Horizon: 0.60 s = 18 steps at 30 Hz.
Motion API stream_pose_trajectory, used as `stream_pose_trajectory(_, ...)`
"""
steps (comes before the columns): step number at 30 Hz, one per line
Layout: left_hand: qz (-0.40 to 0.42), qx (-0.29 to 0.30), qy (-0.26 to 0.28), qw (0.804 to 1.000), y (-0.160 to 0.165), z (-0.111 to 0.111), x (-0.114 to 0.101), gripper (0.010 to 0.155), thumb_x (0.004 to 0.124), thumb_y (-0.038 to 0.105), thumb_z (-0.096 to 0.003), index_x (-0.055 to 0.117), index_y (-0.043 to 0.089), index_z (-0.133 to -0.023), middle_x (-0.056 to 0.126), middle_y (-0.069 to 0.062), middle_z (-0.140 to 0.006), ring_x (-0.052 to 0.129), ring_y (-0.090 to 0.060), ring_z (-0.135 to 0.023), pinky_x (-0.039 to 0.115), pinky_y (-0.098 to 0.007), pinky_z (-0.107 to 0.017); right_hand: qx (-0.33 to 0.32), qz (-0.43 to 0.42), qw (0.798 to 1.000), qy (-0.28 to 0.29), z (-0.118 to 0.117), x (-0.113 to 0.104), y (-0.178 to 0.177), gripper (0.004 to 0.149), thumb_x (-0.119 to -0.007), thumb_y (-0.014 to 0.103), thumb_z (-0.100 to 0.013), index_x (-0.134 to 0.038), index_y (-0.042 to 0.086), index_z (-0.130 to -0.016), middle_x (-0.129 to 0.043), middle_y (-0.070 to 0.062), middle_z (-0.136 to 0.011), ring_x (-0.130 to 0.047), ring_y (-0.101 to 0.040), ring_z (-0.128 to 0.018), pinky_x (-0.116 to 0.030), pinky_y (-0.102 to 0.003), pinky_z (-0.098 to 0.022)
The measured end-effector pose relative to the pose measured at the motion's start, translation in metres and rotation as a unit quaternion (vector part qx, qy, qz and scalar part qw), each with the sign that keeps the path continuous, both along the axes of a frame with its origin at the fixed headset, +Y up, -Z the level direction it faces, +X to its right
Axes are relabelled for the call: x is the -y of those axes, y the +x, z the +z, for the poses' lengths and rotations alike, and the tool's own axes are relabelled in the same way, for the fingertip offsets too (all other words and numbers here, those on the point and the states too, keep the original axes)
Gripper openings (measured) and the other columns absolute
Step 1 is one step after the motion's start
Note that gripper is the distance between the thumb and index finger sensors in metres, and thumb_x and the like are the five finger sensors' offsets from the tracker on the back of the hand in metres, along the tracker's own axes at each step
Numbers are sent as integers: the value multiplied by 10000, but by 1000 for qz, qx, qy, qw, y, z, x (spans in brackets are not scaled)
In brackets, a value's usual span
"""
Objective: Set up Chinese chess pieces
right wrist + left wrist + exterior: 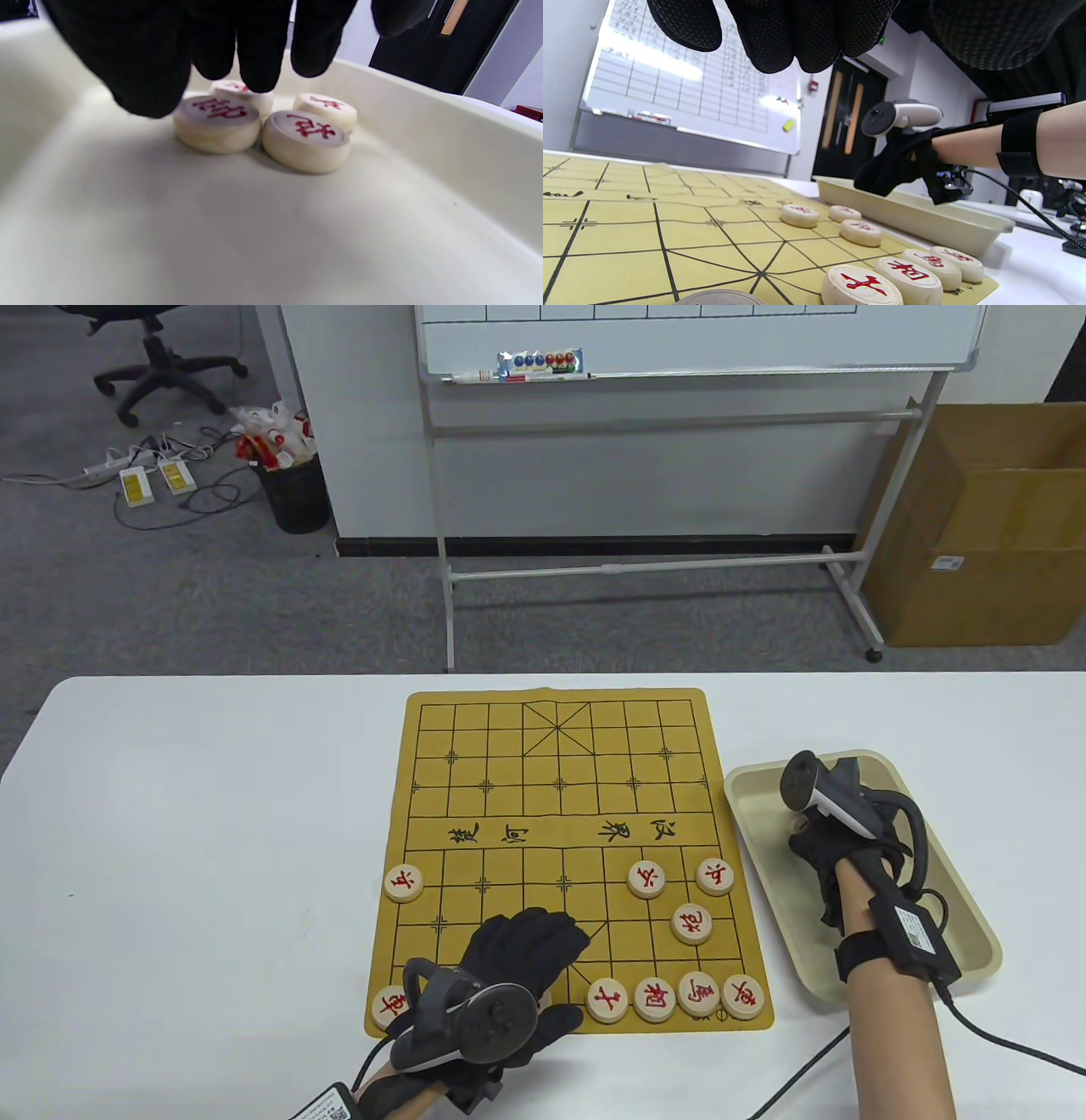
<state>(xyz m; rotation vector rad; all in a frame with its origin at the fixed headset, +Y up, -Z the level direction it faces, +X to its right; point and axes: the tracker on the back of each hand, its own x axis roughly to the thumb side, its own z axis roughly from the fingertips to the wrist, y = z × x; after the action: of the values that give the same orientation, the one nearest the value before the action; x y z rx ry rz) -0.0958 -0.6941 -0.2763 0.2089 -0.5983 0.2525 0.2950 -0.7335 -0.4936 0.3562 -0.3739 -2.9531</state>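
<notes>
The yellow board (560, 814) carries round wooden pieces with red characters: three on the near row's right (656, 999), one at the near left corner (390, 1007), others higher up (692, 924). My left hand (530, 950) hovers with fingers spread over the near row's middle, holding nothing; in the left wrist view its fingers (772, 38) hang above the board, and a piece (721, 298) lies beneath at the bottom edge. My right hand (814, 831) reaches into the beige tray (848, 768). There its fingertips (258, 63) sit just over several pieces (306, 140), thumb beside one (217, 123).
The tray stands right of the board, close to the table's right side, and shows in the left wrist view (916, 212). A cable (1001, 1044) trails from my right wrist across the table. A whiteboard stand (645, 568) and a cardboard box (984, 526) stand beyond the far edge.
</notes>
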Motion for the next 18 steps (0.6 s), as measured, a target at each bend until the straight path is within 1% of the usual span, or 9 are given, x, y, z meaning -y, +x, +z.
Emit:
stream_pose_trajectory(2,-1,-1,0,1000,0,0,0,800,741,600,-343,527,287,-1048,616,13,-1135,659,-254,-1080,583,-577,-780,-4,5,1000,0,-1,4,-1,710,-877,464,-411,-631,291,-1054,-713,-12,-1106,-633,-351,-1090,-439,-655,-789)
stream_pose_trajectory(4,-1,-2,-1,1000,-1,0,0,800,740,601,-343,527,286,-1047,614,11,-1135,657,-254,-1081,581,-578,-780,-5,14,1000,19,-1,5,-2,697,-883,461,-404,-653,288,-1038,-755,-14,-1068,-669,-337,-1067,-449,-653,-786)
stream_pose_trajectory(5,-1,-3,-2,1000,-1,0,-1,800,741,599,-343,528,286,-1047,616,11,-1135,659,-257,-1079,581,-579,-780,-8,16,1000,19,-1,7,-2,701,-883,467,-400,-652,289,-1037,-778,-9,-1044,-686,-327,-1055,-452,-651,-787)
stream_pose_trajectory(9,2,-7,-3,1000,-3,-1,-1,800,740,600,-344,527,287,-1048,615,13,-1135,656,-255,-1081,580,-578,-781,-8,11,1000,19,-1,11,-1,724,-881,479,-395,-629,288,-1046,-790,-16,-1056,-688,-340,-1072,-458,-656,-783)
stream_pose_trajectory(11,3,-9,-3,1000,-3,-2,-2,799,741,599,-344,527,287,-1048,615,12,-1135,658,-254,-1080,581,-578,-780,-10,14,999,37,0,13,-1,707,-889,469,-391,-648,284,-1029,-817,-17,-1038,-737,-321,-1055,-480,-652,-778)
stream_pose_trajectory(14,0,-10,-4,1000,-3,-2,-1,799,741,599,-343,529,287,-1048,615,13,-1135,658,-255,-1080,580,-578,-780,-10,19,999,30,-1,14,-2,719,-890,488,-381,-652,267,-1023,-811,-18,-1034,-740,-322,-1050,-477,-655,-779)
stream_pose_trajectory(18,-2,-9,-7,1000,-4,-3,-2,800,740,601,-342,529,287,-1047,616,13,-1135,657,-254,-1081,581,-578,-780,-19,31,999,35,-1,15,-4,728,-902,472,-381,-645,276,-1033,-818,-9,-1020,-759,-289,-1039,-480,-649,-780)
